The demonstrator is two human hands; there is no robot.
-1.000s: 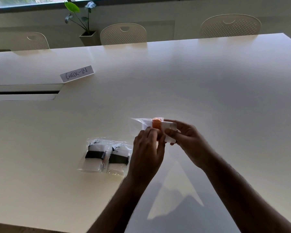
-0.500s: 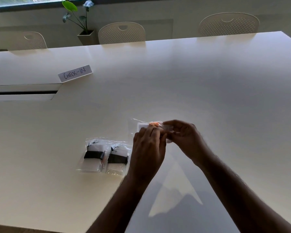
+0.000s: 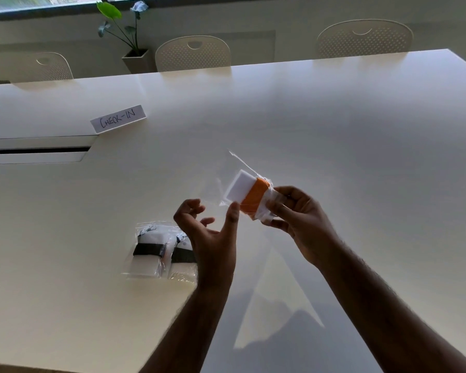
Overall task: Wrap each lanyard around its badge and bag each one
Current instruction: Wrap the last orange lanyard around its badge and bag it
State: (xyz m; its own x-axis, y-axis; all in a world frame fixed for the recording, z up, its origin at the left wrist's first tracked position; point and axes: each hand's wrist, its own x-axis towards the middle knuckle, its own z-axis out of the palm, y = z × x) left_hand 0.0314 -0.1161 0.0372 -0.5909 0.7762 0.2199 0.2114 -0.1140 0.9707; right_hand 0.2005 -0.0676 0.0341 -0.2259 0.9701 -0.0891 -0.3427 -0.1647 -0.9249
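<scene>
Because only the right hand (image 3: 293,211) pinches one end of the clear bag (image 3: 240,181) holding the orange-wrapped badge (image 3: 249,196) raised above the counter (image 3: 334,130), it could slip out; the left hand (image 3: 207,227) hovers released, thumb up touching the bag's edge, fingers loosely curled.

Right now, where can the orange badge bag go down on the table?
Bare white tabletop stretches right of the right hand holding the clear bag with the orange-wrapped white badge. More bare room lies between the handwritten CHECK-IN card and the hands. It is crowded beside the left hand, where two bagged black-wrapped badges lie.
</scene>
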